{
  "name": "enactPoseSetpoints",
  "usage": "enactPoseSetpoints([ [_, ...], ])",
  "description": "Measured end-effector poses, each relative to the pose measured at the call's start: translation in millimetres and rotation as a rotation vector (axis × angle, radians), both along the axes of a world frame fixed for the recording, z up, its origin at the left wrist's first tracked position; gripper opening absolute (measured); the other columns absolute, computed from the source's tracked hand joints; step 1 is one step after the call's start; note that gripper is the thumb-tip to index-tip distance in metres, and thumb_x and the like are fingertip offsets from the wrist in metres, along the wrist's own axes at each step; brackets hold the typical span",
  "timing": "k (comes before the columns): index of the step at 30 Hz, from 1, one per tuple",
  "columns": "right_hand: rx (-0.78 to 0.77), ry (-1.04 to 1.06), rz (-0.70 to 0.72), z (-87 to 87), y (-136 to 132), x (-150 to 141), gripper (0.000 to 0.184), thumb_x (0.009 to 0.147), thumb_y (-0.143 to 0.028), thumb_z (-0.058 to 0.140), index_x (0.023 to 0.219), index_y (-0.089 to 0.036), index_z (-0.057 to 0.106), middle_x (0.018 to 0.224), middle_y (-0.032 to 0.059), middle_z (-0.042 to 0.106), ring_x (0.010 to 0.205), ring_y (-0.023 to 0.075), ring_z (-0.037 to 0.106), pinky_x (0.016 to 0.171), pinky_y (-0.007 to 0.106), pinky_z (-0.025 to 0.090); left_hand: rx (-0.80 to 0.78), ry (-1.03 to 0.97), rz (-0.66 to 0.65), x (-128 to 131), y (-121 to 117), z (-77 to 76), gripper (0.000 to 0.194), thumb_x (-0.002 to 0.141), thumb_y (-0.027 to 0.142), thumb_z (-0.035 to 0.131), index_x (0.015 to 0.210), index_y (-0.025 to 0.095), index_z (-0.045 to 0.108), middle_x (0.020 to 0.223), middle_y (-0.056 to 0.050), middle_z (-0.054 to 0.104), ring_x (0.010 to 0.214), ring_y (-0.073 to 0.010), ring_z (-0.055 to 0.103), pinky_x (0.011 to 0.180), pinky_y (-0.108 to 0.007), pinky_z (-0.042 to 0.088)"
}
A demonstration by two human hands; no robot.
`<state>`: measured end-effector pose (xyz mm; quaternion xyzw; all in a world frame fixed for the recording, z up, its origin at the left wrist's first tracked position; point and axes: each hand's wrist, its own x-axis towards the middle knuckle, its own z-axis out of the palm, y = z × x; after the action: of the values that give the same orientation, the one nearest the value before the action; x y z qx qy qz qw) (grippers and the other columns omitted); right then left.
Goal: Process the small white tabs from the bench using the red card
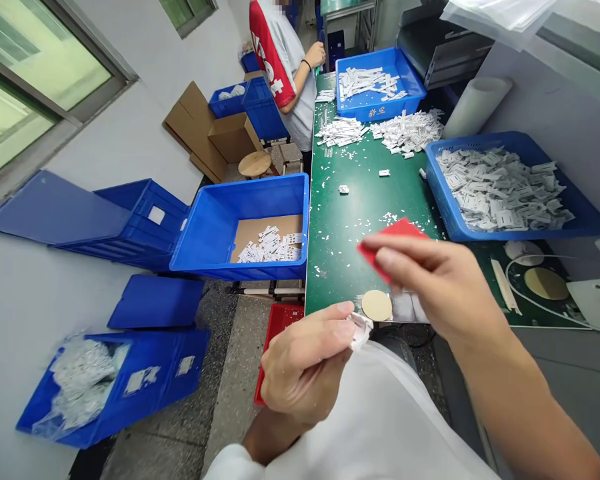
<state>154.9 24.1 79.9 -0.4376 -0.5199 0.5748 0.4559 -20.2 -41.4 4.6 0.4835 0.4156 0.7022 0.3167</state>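
My left hand (307,357) is closed around a small white plastic piece (361,331), held low in front of the table's near edge. Between the thumb and fingers of my right hand (430,273) is a flat red piece (400,233), its exact kind unclear. That hand hovers over the green table (330,260), apart from the left. A round tan disc (377,305) lies at the table edge between the hands. Farther up the tabletop sit two small white pieces (343,190), with tiny white scraps scattered around.
A blue basket (443,200) of white pieces stands at right, a blue tray (375,110) at the back near white heaps (410,133). Left of the table is a blue bin (240,270); a red crate (285,313) sits below. A person (295,80) stands beyond.
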Motion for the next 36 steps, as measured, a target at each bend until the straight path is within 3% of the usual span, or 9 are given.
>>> enactPoseSetpoints([
  [4, -0.058, 0.038, 0.139, -7.4, 5, -1, 0.031, 0.078, -0.040, 0.081, 0.104, -0.022, 0.081, 0.066, 0.0028, 0.070, 0.049, 0.0112, 0.053, 0.042, 0.024, 0.044, 0.247, 0.286, 0.128, 4, 7, 3.4, 0.054, 0.070, -0.004, 0.077, 0.111, 0.030, 0.075, 0.095, 0.002, 0.079, 0.092, -0.0246, 0.076, 0.080, -0.038, 0.066],
  [8, -0.085, 0.016, -0.060, -16.5, 12, 2, 0.028, 0.085, -0.038, 0.076, 0.109, -0.023, 0.079, 0.075, 0.0023, 0.071, 0.054, 0.0084, 0.053, 0.048, 0.021, 0.046, 0.148, 0.190, 0.177, 10, 10, 9.0, 0.040, 0.072, -0.003, 0.077, 0.099, 0.026, 0.077, 0.089, 0.002, 0.079, 0.087, -0.0236, 0.077, 0.079, -0.038, 0.065],
  [10, -0.104, 0.040, -0.080, -17.1, 9, 5, 0.029, 0.086, -0.038, 0.076, 0.111, -0.024, 0.078, 0.072, 0.0014, 0.070, 0.053, 0.0084, 0.053, 0.047, 0.021, 0.045, 0.102, 0.100, 0.140, 12, 9, 13.1, 0.035, 0.073, -0.001, 0.077, 0.096, 0.026, 0.076, 0.087, 0.002, 0.078, 0.083, -0.0214, 0.076, 0.078, -0.037, 0.064],
  [18, -0.038, 0.165, 0.052, -1.3, -11, 3, 0.027, 0.089, -0.044, 0.070, 0.107, -0.024, 0.078, 0.074, 0.0048, 0.073, 0.049, 0.0124, 0.058, 0.042, 0.026, 0.049, -0.165, -0.300, -0.214, 9, 14, 19.8, 0.019, 0.075, 0.021, 0.084, 0.089, 0.025, 0.073, 0.077, 0.002, 0.074, 0.072, -0.0140, 0.072, 0.068, -0.024, 0.059],
  [23, -0.026, 0.126, 0.025, 8.0, -12, 4, 0.042, 0.086, -0.050, 0.072, 0.124, -0.033, 0.070, 0.067, 0.0017, 0.068, 0.050, 0.0154, 0.059, 0.041, 0.026, 0.047, -0.459, -0.754, -0.595, 11, 22, 22.6, 0.033, 0.075, 0.038, 0.084, 0.104, 0.028, 0.072, 0.069, 0.004, 0.060, 0.053, -0.0051, 0.053, 0.048, -0.014, 0.046],
  [26, -0.010, 0.069, 0.038, 10.2, -8, 8, 0.041, 0.087, -0.051, 0.071, 0.124, -0.035, 0.070, 0.073, 0.0024, 0.072, 0.051, 0.0161, 0.062, 0.046, 0.028, 0.052, -0.611, -0.877, -0.710, 13, 24, 24.3, 0.031, 0.075, 0.038, 0.084, 0.098, 0.023, 0.071, 0.063, 0.004, 0.055, 0.050, -0.0045, 0.048, 0.045, -0.012, 0.042],
  [28, 0.085, 0.034, 0.209, 8.6, -3, 10, 0.032, 0.092, -0.042, 0.067, 0.122, -0.033, 0.072, 0.076, 0.0022, 0.075, 0.054, 0.0156, 0.065, 0.049, 0.026, 0.054, -0.672, -0.918, -0.711, 14, 25, 25.3, 0.034, 0.073, 0.038, 0.086, 0.098, 0.021, 0.070, 0.063, 0.004, 0.054, 0.053, -0.0055, 0.049, 0.045, -0.013, 0.041],
  [33, 0.439, -0.093, 1.034, 1.3, 2, 14, 0.031, 0.089, -0.012, 0.068, 0.116, -0.025, 0.075, 0.084, 0.0018, 0.079, 0.070, 0.0154, 0.075, 0.063, 0.019, 0.056, -0.711, -1.008, -0.616, 16, 30, 28.6, 0.037, 0.072, 0.034, 0.087, 0.098, 0.020, 0.064, 0.069, 0.005, 0.053, 0.055, -0.0035, 0.048, 0.048, -0.011, 0.040],
  [36, 0.321, -0.059, 1.112, -4.5, -2, 20, 0.030, 0.095, -0.013, 0.059, 0.121, -0.018, 0.073, 0.092, 0.0074, 0.079, 0.079, 0.0167, 0.075, 0.070, 0.022, 0.056, -0.577, -0.847, -0.589, 18, 31, 24.8, 0.034, 0.073, 0.036, 0.086, 0.087, 0.021, 0.059, 0.069, 0.004, 0.059, 0.062, -0.0067, 0.057, 0.055, -0.014, 0.047],
])
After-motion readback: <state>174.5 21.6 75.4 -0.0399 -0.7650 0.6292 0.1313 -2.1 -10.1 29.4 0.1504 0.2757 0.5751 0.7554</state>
